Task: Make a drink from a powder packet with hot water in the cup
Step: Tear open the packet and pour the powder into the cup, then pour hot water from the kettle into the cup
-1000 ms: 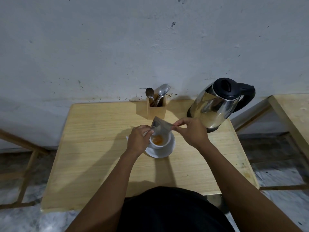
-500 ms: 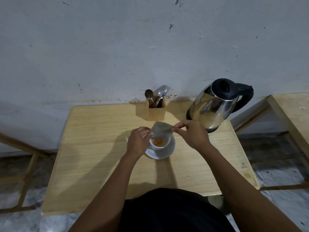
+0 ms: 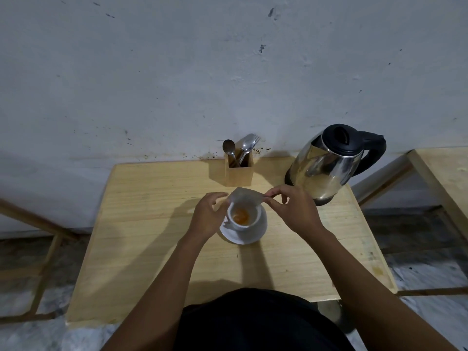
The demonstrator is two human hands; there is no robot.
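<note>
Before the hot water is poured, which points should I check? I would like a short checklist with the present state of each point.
1. Powder in the cup: ok, orange powder lies at the bottom.
2. Packet fully emptied: cannot tell; both hands hold it over the cup.
3. Cup seated on the saucer: ok, upright.
4. Right hand free for the kettle: not ok, it pinches the packet.
5. Kettle within reach, lid shut: ok, it stands beside the right hand.
6. Water in kettle hot: cannot tell.
</note>
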